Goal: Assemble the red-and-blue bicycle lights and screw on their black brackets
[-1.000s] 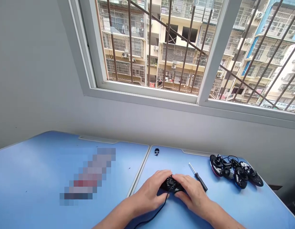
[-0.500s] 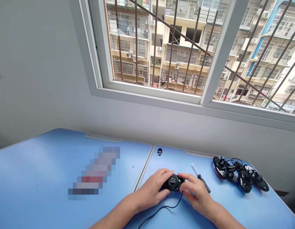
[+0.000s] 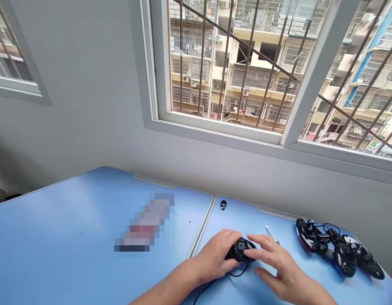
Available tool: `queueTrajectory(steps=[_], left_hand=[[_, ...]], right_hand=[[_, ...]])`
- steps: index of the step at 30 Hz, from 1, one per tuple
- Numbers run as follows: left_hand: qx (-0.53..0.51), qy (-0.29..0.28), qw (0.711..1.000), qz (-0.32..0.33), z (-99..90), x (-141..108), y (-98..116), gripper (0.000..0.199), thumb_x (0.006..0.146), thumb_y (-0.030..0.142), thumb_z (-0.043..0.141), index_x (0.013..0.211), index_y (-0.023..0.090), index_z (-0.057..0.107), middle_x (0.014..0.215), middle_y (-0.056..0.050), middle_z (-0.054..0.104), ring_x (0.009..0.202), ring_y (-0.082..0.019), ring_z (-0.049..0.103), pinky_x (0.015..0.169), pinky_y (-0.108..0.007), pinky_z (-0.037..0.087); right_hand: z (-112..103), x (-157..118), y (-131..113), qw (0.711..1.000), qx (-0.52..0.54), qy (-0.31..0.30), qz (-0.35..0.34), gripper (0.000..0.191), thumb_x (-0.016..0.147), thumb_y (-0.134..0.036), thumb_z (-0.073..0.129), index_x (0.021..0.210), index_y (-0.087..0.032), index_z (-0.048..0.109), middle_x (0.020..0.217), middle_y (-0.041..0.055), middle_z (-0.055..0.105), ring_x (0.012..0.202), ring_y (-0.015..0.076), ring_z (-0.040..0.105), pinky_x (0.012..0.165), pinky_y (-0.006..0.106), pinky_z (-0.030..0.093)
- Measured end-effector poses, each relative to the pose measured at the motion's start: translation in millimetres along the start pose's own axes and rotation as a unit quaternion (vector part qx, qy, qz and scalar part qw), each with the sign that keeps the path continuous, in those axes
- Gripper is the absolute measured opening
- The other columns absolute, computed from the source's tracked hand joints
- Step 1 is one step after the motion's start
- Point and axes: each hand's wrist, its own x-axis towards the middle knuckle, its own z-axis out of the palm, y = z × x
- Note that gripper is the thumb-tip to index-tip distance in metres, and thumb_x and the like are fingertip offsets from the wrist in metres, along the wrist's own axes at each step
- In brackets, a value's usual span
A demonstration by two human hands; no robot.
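A black device with a square mount on its upward face rests on the blue table, and its exact kind I cannot make out. My left hand grips it from the left, thumb on the near side and fingers on the far side. A thin black cord runs from it towards me. At its right end, my right hand is open, fingers spread. One right fingertip overlaps the device's edge; whether it touches is unclear. Just beyond that hand lies a screwdriver, its handle mostly hidden.
Several glossy black devices with cords lie heaped at the right. A small black ring clamp sits near the back edge. A pixelated item lies on the left half of the table. A seam divides the tabletop; a barred window stands behind.
My right hand has loosened from the device and its fingers have spread. The left hand keeps its grip. The whole view has turned left, so things appear further right.
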Motion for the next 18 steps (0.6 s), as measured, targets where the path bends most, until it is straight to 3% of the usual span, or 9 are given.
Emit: queueTrajectory(steps=[4,7,12,18], left_hand=[[0.011,0.012,1.000,0.000,2.6,0,0,0.038,0.069,0.011,0.062,0.105,0.021,0.053,0.104,-0.006,0.062,0.093,-0.024,0.055,0.083,-0.034,0.047],[0.010,0.025,1.000,0.005,6.3,0,-2,0.039,0.068,0.011,0.061,0.105,0.021,0.053,0.101,-0.006,0.062,0.090,-0.024,0.055,0.080,-0.034,0.047],[0.000,0.051,0.998,0.029,13.2,1,-10,0.045,0.065,0.011,0.062,0.108,0.021,0.054,0.100,-0.005,0.063,0.087,-0.024,0.055,0.079,-0.034,0.048],[-0.010,0.053,0.998,0.036,17.8,1,-14,0.050,0.062,0.012,0.066,0.110,0.020,0.054,0.102,-0.007,0.064,0.088,-0.025,0.056,0.082,-0.036,0.048]], right_hand=[[-6,29,18,0.997,-0.005,0.005,0.072,0.033,0.090,-0.020,0.053,0.122,-0.028,0.059,0.122,0.0102,0.065,0.110,0.0247,0.063,0.089,0.041,0.055],[3,65,38,0.994,-0.042,-0.033,0.094,0.033,0.088,-0.018,0.055,0.120,-0.024,0.061,0.127,0.0101,0.062,0.113,0.0252,0.060,0.095,0.043,0.051],[36,121,69,0.981,-0.087,-0.104,0.138,0.050,0.082,-0.008,0.055,0.130,-0.023,0.056,0.137,0.0094,0.055,0.118,0.0265,0.055,0.095,0.042,0.050],[64,150,82,0.973,-0.108,-0.174,0.110,0.075,0.070,0.001,0.053,0.139,-0.027,0.047,0.144,0.0045,0.050,0.117,0.0264,0.055,0.091,0.037,0.050]])
